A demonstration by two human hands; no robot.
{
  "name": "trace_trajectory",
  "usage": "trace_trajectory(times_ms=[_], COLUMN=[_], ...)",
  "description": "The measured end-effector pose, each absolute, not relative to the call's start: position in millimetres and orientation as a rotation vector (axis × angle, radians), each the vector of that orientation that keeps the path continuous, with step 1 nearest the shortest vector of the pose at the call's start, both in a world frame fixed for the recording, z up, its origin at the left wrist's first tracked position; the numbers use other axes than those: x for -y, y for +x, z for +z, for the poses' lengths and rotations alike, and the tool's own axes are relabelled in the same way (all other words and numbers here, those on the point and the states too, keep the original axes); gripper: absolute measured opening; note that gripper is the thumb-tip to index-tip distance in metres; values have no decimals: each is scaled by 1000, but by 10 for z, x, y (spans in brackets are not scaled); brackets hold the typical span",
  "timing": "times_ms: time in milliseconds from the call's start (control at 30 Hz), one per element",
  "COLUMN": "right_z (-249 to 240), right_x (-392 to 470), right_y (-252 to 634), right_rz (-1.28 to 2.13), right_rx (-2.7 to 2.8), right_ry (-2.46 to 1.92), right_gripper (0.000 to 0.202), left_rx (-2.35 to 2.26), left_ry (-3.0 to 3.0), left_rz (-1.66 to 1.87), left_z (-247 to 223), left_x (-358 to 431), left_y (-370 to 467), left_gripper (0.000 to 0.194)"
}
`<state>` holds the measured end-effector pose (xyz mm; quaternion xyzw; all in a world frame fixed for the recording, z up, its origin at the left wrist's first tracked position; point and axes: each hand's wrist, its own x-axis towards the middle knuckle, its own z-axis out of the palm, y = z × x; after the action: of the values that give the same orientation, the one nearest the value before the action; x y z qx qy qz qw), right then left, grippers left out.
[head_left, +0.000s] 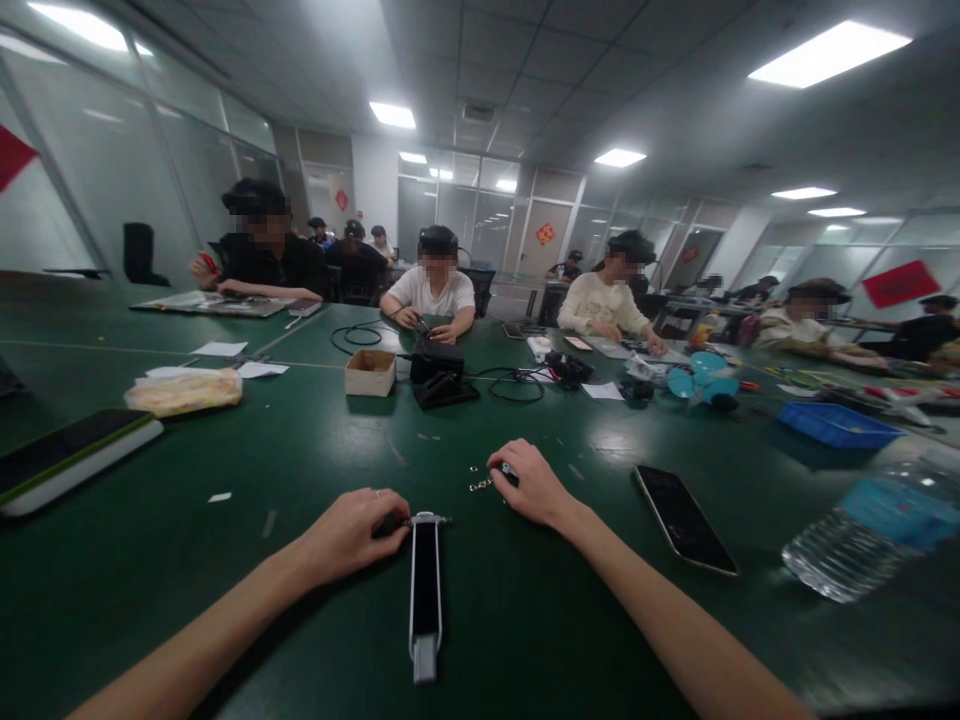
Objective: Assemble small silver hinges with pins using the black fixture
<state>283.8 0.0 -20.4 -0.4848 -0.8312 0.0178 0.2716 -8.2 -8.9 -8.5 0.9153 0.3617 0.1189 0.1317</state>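
Observation:
My left hand (pixel 360 532) is at the top end of a long, narrow device (pixel 426 595) with a black face and a pale frame, which lies on the green table. Its thumb and fingers close on a small thin part at that end, too small to name. My right hand (pixel 527 482) rests on the table farther right, fingers curled down over something small and whitish that I cannot make out. Just left of those fingertips lie several tiny shiny metal pieces (pixel 480 486).
On the right are a phone (pixel 686 518), a water bottle (pixel 862 530) and a blue tray (pixel 838 426). Ahead stand an open box (pixel 370 373) and a black device (pixel 439 368) with cables. A wrapped package (pixel 184 391) lies left. Several people sit across the table.

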Motion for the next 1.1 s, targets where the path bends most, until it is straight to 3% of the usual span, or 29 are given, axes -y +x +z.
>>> trace_trajectory(times_ms=[267, 733, 1100], right_z=[-276, -161, -159], right_x=[12, 57, 89], right_y=[2669, 2613, 2526], right_rz=[-18, -137, -468], right_rx=[2352, 2563, 2657], right_ry=[-1449, -1341, -1295], right_gripper=[26, 16, 18], left_rx=[-1019, -1007, -987], left_ry=[2647, 2670, 2660], left_rz=[369, 361, 342], left_z=[-118, -116, -46], left_x=[73, 70, 87], left_y=[-95, -101, -121], left_gripper=[20, 20, 19])
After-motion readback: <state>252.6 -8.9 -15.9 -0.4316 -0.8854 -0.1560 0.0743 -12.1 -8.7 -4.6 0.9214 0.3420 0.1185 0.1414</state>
